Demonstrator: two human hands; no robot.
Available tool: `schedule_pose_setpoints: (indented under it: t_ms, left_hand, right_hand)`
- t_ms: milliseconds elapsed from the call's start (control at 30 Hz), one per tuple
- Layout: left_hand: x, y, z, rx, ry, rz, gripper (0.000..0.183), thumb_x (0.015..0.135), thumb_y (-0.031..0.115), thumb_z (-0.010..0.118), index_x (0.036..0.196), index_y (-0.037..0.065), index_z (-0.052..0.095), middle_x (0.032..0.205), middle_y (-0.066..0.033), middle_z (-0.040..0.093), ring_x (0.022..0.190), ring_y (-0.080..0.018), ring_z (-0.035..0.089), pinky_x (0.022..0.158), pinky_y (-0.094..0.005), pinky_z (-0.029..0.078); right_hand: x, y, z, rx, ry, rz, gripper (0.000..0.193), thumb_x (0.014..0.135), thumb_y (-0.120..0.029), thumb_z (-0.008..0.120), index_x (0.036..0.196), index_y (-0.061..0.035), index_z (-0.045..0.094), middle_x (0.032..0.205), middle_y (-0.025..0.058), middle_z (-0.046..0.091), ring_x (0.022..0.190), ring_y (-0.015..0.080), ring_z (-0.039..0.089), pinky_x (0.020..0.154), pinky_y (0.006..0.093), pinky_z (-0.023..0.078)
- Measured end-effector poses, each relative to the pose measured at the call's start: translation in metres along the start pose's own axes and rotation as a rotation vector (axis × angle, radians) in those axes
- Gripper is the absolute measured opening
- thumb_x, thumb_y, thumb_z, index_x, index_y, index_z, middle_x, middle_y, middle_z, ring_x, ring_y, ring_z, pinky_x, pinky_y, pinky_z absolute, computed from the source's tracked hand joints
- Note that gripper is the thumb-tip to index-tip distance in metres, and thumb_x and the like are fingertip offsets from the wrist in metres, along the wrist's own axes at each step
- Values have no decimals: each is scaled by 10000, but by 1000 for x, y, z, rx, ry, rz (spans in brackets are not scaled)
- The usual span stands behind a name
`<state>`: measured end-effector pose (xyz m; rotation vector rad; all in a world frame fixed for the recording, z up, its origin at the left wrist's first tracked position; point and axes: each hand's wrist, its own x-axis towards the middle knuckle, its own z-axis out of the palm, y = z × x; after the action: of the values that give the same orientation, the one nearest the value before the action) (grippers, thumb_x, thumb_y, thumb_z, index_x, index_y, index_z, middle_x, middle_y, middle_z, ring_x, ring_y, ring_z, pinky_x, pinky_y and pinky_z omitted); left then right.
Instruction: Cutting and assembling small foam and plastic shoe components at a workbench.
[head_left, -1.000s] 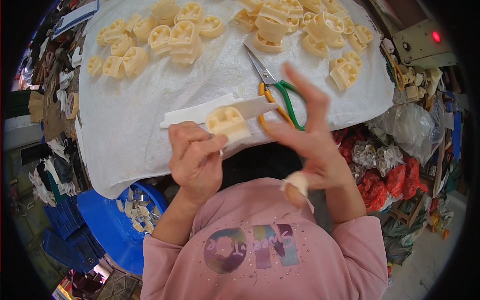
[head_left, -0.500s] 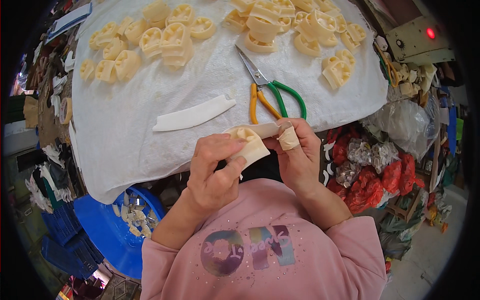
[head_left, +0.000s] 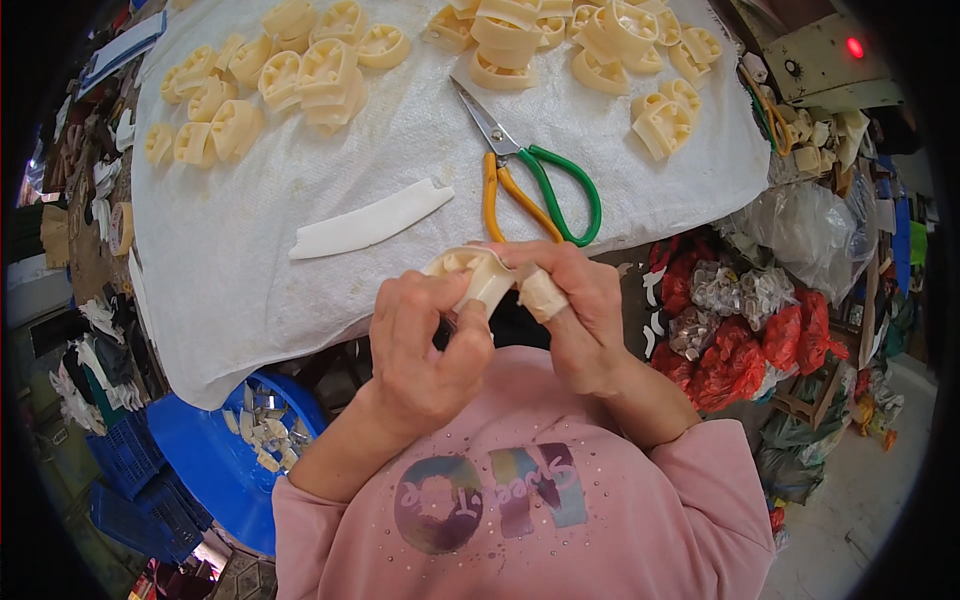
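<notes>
My left hand is closed around a cream, hollow plastic shoe heel, its moulded inner side facing up. My right hand pinches against the heel's right edge, with pale tape wrapped round a finger. A thin pale strip runs along the heel's far rim, and its end is hidden under the right fingers. Beyond my hands on the white cloth lie a loose white strip and scissors with one orange and one green handle.
Several cream heels are spread and stacked along the table's far side. The white-covered table ends just before me. A blue basin with scraps stands below left. Red plastic bags lie at the right.
My right hand has moved left, up against the heel. The strip that stretched between my hands is now drawn round the heel's far side. The whole view has shifted slightly.
</notes>
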<state>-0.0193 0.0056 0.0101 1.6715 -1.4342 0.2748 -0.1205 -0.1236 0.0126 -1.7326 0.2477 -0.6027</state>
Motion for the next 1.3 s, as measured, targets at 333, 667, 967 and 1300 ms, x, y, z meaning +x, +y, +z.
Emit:
schedule_pose_setpoints:
  t_ms: [333,667,967,1300]
  left_hand:
    - [-5,-10,0,-242,89,-245,231,686,-141,610,832,19,528,916,-171,576,679,-251,565,571,-296,449]
    - [-5,-11,6,-524,68,-169,272,653,-209,570,814,2,507,949,-184,585,811,-274,604,578,-306,477]
    - [-4,-18,8,-419,56,-126,268,668,-185,594,838,0,503,981,-189,569,754,-255,576,562,-291,458]
    - [-9,-11,7,-553,143,-461,108,873,60,604,901,2,517,1040,-171,561,917,-169,543,762,-268,461]
  right_hand:
    - [19,1,-16,132,-213,158,232,908,-155,496,1060,11,552,958,123,642,825,210,626,734,315,480]
    - [40,18,-29,653,-421,581,484,740,-115,740,1148,5,509,937,88,612,822,152,589,732,275,490]
    - [43,19,-23,475,-434,521,454,807,-138,691,1192,-8,490,918,114,657,820,127,589,692,253,473]
    - [28,29,-22,290,-133,66,380,870,-117,605,1234,-69,506,1086,110,611,878,180,574,730,282,456]
